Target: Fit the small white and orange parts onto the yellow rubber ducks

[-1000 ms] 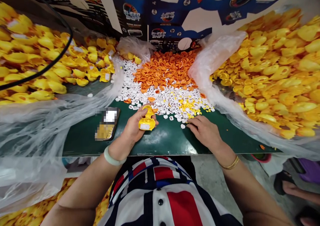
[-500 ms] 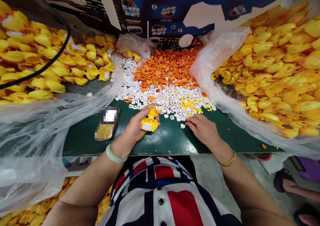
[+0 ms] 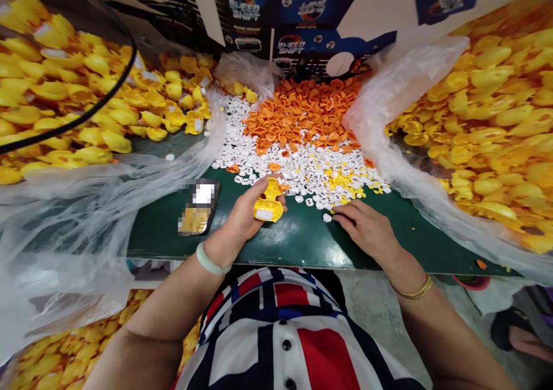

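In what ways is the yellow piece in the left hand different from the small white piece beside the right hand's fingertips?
The yellow piece is much larger than the white piece. The yellow piece is held in the left hand; the white piece lies on the green table, near the right hand. Both are in front of the orange pile.

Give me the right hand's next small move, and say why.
I'd suggest picking up the small, flat white plastic piece with the right hand: it lies just off the near edge of the heap of white pieces, right beside that hand, while the left hand holds a hollow yellow plastic duck-shaped shell, inside showing. Whether the right fingers already pinch something is hidden.
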Tool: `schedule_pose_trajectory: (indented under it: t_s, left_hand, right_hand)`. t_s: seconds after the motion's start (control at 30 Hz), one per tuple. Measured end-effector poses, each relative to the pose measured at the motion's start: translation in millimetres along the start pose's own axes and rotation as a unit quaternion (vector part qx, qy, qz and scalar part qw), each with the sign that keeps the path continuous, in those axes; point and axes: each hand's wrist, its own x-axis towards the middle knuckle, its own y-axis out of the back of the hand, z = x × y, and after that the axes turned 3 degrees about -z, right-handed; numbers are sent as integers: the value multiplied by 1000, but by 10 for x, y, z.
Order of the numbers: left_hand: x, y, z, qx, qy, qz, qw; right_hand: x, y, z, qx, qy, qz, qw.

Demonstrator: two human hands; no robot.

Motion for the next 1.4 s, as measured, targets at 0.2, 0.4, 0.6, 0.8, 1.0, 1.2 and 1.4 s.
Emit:
schedule_pose_trajectory:
  t_s: [0.2,0.4,0.6,0.8,1.0,1.2,1.4]
  left_hand:
    - [-4,26,8,3,-2,3,1000]
    - [5,47,0,-15,-22,1,1000]
    - [41,89,-28,-19,-43,14,999]
    - [34,119,-39,-28,-28,24,999]
    - [7,95,-27,-49,-30,42,997]
    - [-13,45,-1,-70,-62,51,994]
    - [-24,54,2,-50,-48,37,997]
  right_hand:
    - [63,-58,27,-61,42,-7,997]
    - [245,25,-213,-14,50,60,997]
    - [521,38,-882,41,262,145,953]
    - [660,-160,-1001,-27,339,136,931]
    - [572,-256,-967,-29,351,125,927]
    - [507,-210,-1034,242,241,74,937]
    - [979,-9,-843,374,78,12,924]
